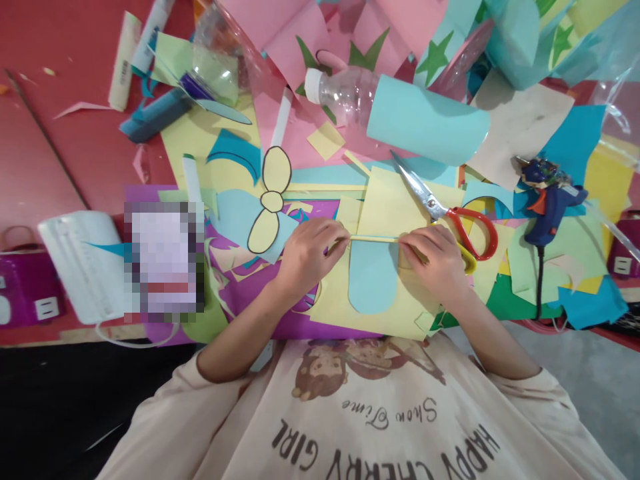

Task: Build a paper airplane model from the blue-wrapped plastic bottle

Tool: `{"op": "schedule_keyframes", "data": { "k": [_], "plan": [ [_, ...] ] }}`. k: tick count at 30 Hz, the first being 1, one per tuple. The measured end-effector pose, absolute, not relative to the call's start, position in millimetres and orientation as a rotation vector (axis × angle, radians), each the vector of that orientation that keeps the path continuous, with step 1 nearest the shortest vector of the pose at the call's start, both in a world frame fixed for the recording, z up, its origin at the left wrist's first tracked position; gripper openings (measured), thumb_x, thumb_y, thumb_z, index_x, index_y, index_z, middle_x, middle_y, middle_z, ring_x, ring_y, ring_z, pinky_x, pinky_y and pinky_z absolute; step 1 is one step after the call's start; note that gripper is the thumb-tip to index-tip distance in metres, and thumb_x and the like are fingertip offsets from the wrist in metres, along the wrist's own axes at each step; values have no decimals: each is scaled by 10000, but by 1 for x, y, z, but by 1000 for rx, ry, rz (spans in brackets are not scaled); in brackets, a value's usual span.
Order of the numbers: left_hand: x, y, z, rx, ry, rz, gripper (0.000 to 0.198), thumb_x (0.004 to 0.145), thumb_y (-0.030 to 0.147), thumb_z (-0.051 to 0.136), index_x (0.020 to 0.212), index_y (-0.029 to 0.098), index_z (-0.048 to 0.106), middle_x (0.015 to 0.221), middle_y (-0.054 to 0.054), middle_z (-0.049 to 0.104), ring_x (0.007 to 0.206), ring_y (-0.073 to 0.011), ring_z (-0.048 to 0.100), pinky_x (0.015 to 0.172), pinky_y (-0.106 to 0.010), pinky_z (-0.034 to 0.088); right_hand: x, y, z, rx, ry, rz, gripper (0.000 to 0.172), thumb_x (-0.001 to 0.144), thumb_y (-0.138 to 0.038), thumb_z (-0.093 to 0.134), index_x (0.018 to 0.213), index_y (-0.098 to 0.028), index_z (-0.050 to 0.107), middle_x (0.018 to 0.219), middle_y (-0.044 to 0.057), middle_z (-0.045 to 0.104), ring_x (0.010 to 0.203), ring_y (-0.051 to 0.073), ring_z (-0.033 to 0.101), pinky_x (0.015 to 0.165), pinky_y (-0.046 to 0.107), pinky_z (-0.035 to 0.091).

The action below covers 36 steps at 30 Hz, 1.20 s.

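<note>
A thin yellow paper strip (374, 238) is stretched level between my two hands. My left hand (311, 252) pinches its left end and my right hand (434, 259) pinches the right end. It runs along the top edge of a light blue paper piece (373, 277) with a rounded bottom; whether the two are joined I cannot tell. Yellow paper (333, 293) lies beneath. Just beyond my right hand are red-handled scissors (434, 208), blades partly apart. A yellow paper bow shape (273, 201) with black outlines lies beyond my left hand.
A plastic bottle (345, 95) wrapped in light blue paper lies at the back. To the right is a blue glue gun (547, 210) with its cord. At left are a white pouch-like item (80, 267), a blurred-out rectangular object (165, 257) and glue sticks (125, 63). Paper scraps surround everything.
</note>
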State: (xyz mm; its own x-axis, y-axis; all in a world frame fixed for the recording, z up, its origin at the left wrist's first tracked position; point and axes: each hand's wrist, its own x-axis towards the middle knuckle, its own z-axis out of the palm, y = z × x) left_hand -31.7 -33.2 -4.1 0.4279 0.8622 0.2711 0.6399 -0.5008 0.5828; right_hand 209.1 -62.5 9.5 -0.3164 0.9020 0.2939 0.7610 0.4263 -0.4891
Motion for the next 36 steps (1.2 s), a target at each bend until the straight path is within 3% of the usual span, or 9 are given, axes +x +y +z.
{"op": "schedule_keyframes", "data": {
  "k": [36],
  "plan": [
    [-31, -33, -6, 2257, 1240, 886, 114, 854, 108, 598, 782, 182, 646, 748, -14, 639, 750, -140, 618, 680, -264, 497, 207, -63, 7, -1434, -2146, 317, 144, 895, -103, 563, 844, -223, 624, 786, 26, 665, 771, 184, 586, 739, 351, 508]
  ]
}}
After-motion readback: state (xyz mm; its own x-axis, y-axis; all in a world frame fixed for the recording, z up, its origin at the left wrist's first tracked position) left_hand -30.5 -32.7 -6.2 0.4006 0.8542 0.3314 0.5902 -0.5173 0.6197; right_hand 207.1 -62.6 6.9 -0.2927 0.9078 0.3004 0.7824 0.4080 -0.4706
